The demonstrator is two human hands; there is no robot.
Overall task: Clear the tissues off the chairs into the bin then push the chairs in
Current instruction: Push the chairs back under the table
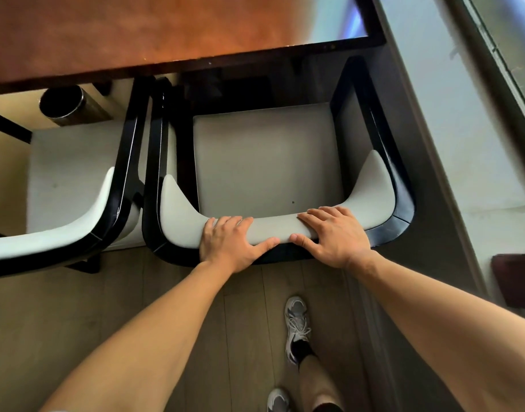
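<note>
Both hands are gripping the padded top of the backrest of the right chair at frame centre: the left hand and the right hand are each lying with fingers over the cushion and thumb curling under its near edge. The chair's front is sitting under the wooden table edge. A second chair is standing just beside it at left. A dark cylindrical bin is standing in the upper left, beneath the table. No writing is showing that I can read.

This looks like a dining room or meeting room. A glossy brown wooden table stands over pale cushioned chairs with black frames. The floor is of grey wooden planks.
</note>
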